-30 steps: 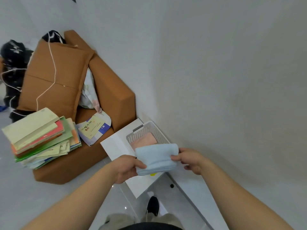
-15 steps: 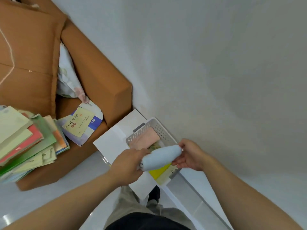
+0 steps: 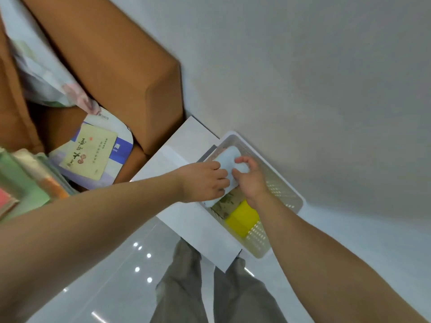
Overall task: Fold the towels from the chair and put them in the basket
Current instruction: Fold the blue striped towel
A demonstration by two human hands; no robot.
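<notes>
The folded pale blue cloth towel (image 3: 229, 164) sits in the far end of the white perforated plastic basket (image 3: 279, 190), with the left hand (image 3: 203, 181) and right hand (image 3: 250, 180) gripping its edges. The basket rests on a flat white board (image 3: 186, 145) beside the brown upholstered chair (image 3: 121, 66), against a plain wall. Half a second ago the hands held the towel above the basket.

Towel (image 3: 229, 157) in basket (image 3: 288, 191), between left hand (image 3: 203, 180) and right hand (image 3: 251, 181); chair (image 3: 121, 66) left of basket.
</notes>
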